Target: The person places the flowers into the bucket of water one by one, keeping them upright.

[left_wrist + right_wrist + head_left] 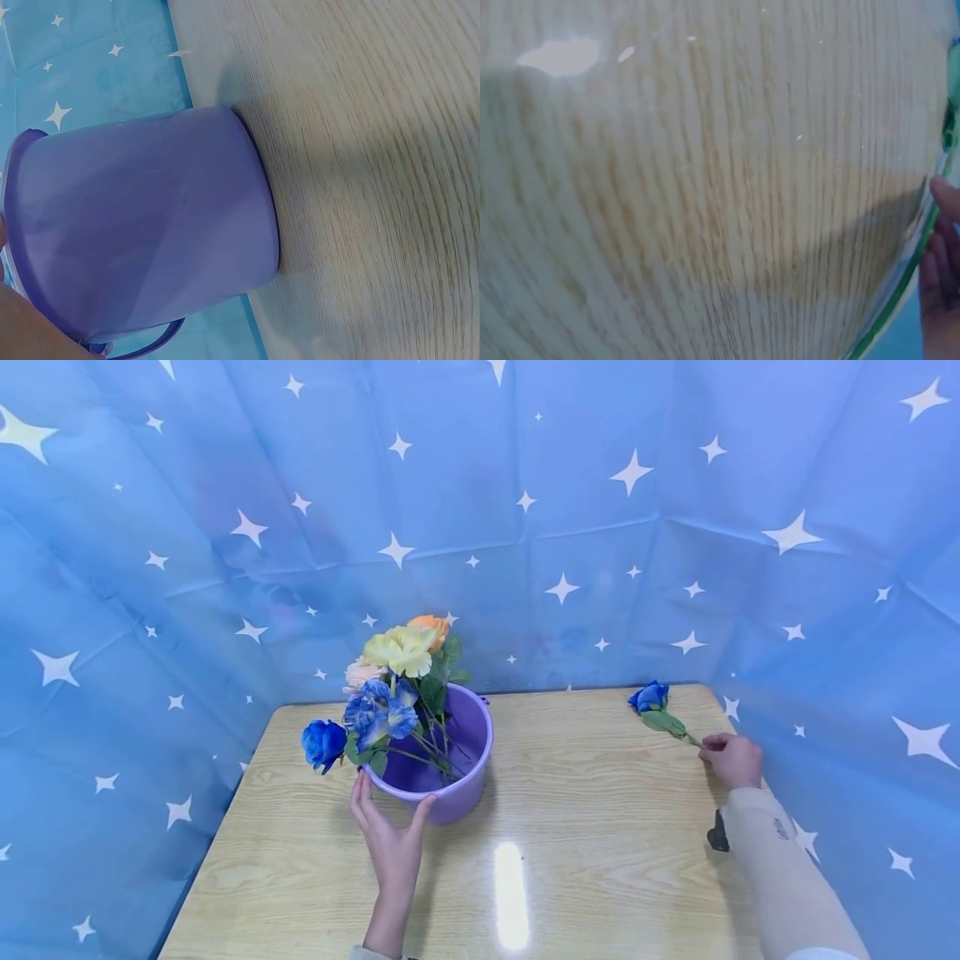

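A purple bucket (471,789) stands upright on the table, with several artificial flowers leaning out over its left and back rim. Among them are a blue rose (323,745), a blue ruffled flower (380,710), a yellow flower (400,650) and an orange one (430,628). My left hand (393,843) touches the bucket's near-left rim, thumb spread from the extended fingers. The left wrist view shows the bucket wall (150,225) and part of that hand at the rim. Far right, my right hand (735,762) pinches the stem end of another blue rose (649,696) at the table's edge.
The wooden table (585,793) has a shiny light reflection near its front. A blue curtain with white stars (525,568) hangs behind and along both sides. A thin purple handle (154,343) hangs from the bucket. In the right wrist view, the table's green edge (889,311) curves past the right fingers.
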Available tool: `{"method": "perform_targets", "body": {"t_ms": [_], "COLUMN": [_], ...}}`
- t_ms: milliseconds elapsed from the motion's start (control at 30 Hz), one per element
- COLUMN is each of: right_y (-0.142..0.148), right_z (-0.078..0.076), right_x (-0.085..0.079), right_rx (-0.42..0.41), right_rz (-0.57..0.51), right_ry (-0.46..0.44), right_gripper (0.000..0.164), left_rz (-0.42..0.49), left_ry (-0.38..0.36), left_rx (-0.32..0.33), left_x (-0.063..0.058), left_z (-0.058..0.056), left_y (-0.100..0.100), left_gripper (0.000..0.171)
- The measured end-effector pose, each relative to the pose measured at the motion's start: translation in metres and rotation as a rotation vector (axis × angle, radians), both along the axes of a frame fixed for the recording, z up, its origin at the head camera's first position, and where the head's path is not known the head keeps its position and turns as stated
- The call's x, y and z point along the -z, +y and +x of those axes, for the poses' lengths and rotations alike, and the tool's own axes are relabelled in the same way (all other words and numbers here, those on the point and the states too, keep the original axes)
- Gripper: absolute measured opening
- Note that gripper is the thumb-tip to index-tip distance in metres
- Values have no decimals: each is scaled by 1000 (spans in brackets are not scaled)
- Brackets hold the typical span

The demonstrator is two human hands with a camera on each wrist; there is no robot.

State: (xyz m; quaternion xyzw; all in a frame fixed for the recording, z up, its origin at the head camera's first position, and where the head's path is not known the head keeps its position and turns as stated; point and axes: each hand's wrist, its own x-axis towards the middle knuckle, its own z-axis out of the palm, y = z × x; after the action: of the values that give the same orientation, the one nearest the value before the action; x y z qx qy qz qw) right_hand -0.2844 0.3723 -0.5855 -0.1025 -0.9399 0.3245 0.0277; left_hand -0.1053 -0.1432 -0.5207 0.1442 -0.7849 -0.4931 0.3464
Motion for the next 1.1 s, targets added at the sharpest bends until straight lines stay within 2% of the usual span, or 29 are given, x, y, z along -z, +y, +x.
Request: {"method": "perform_targets", "body": {"t_ms": [133,367,733,1100], "right_y": [3,2,-22,-69], "right_z": [3,4,-9,-25], "right_x": [-3,-7,-24,-54], "right_rx": [-17,-49,-86,-132], "right_rz": [40,43,-55,-94], "right_ry": [-21,-67,-16,78], "right_gripper": [28,24,26,24], "left_rz": [-3,-6,-13,-18], "left_ry": [3,15,34,33], "left_rx": [2,3,-1,0], "left_x": [0,1,1,-1], "left_z": [0,-1,-1,0], "left_y": [0,0,0,0], "left_gripper": [107,107,106,106]}}
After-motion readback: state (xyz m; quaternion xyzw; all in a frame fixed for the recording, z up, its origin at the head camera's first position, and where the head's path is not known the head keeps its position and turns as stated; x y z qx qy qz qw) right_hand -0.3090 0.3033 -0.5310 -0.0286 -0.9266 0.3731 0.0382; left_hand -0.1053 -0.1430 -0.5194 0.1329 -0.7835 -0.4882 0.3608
